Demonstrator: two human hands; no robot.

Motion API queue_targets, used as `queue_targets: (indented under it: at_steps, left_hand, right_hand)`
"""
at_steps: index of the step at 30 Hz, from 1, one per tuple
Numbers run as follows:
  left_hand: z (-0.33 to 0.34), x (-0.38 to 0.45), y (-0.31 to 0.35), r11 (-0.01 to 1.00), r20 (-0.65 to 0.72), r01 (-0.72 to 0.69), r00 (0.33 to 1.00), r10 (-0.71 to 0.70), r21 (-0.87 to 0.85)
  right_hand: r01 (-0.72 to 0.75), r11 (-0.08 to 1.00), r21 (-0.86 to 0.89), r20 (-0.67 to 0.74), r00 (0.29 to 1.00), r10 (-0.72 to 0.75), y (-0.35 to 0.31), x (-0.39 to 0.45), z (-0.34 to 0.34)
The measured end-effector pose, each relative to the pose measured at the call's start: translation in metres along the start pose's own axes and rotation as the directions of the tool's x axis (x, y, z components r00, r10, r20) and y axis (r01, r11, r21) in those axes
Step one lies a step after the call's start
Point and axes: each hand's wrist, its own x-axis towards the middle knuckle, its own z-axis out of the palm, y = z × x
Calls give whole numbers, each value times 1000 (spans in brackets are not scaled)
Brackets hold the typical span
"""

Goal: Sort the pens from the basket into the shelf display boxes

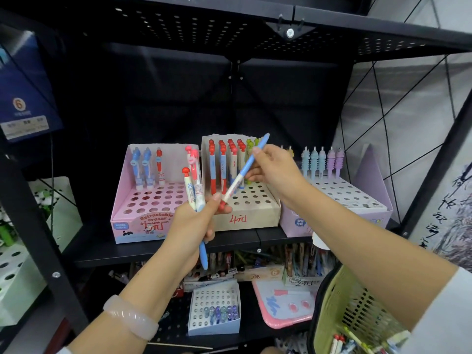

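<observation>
Basket (357, 310) hangs off right arm, freeing both hands: left hand (190, 223) grips spare pens (193, 185); right hand (274, 166) pinches blue pen (246, 167), angled toward kraft box (245, 218).

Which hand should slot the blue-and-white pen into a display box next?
Probably the right hand: it already pinches the blue-and-white pen directly over the kraft box holes. The left hand is full, gripping a bundle of pens.
</observation>
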Motion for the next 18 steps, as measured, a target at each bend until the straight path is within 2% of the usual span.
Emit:
queue_targets:
  at_steps: [3, 5, 7, 9, 11, 12, 15, 16, 18]
  left_hand:
    - [3, 0, 2, 1000, -3, -8, 1000, 8, 11]
    - [2, -1, 2, 1000, -26, -11, 1000, 12, 18]
    - [1, -1, 2, 1000, -63, -14, 998, 14, -3]
    - [-1, 0, 3, 999, -101, -19, 995, 16, -31]
    - [-2, 0, 4, 998, -132, -28, 991, 21, -53]
    - [-2, 0, 4, 998, -139, -31, 990, 22, -62]
    - [0, -2, 6, 996, -113, -41, 993, 32, -82]
    - [2, -3, 7, 995, -94, -49, 995, 41, -85]
    - [4, -3, 10, 993, -52, -67, 997, 63, -92]
  right_hand:
    - [-5, 1000, 11, 61, 998, 5, 5, -4, 6]
    - [-13, 1000, 25, 44, 999, 12, 6, -6, 7]
    - [31, 997, -77, -53, 998, -35, 9, -8, 8]
    - [172, 949, -264, -115, 971, -208, 13, -12, 5]
    - [349, 820, -454, -8, 919, -395, 16, -18, 3]
    - [419, 720, -552, 82, 887, -454, 17, -20, 1]
    - [533, 305, -789, 315, 777, -545, 23, -21, -1]
    - [528, 242, -814, 340, 770, -540, 23, -20, -1]
    - [513, 193, -837, 356, 777, -519, 22, -15, -3]
